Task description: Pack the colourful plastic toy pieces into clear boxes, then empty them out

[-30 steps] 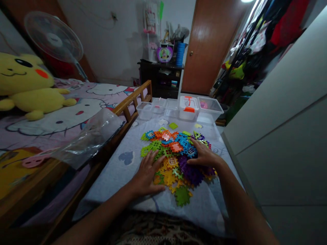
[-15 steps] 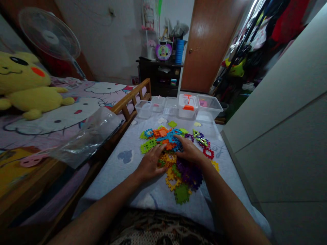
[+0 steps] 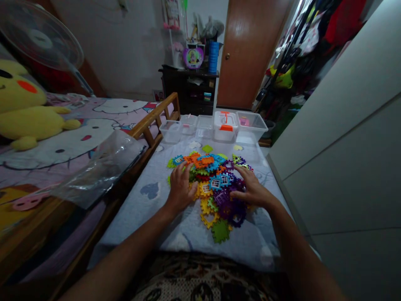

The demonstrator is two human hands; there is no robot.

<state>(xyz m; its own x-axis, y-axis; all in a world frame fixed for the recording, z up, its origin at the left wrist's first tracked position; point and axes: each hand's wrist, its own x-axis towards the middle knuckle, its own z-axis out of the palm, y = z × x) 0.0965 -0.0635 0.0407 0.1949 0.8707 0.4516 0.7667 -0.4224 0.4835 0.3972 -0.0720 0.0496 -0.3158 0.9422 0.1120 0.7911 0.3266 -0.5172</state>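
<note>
Colourful flat toy pieces with notched edges lie in a heap on the cloth-covered table (image 3: 147, 213). My left hand (image 3: 181, 186) rests at the heap's left side, fingers apart, beside yellow pieces (image 3: 206, 189) and orange ones (image 3: 205, 161). At the right side, my right hand (image 3: 252, 188) is spread over purple pieces (image 3: 230, 209), thumb and fingers apart. Between the hands lie blue window pieces (image 3: 215, 183). A green square piece (image 3: 220, 231) is nearest to me. Neither hand visibly holds a piece.
Clear plastic boxes (image 3: 171, 132) line the table's far edge, one with a white lid and orange clips (image 3: 225, 126). Left are a wooden bed rail (image 3: 153, 119), a plastic bag (image 3: 103, 171), a yellow plush toy (image 3: 34, 121) and a fan (image 3: 40, 39). A pale cabinet (image 3: 351, 167) stands right.
My hands have moved apart, the left one leftward and the right one rightward. Blue window pieces and red ones now show between them. The view has shifted slightly to the right.
</note>
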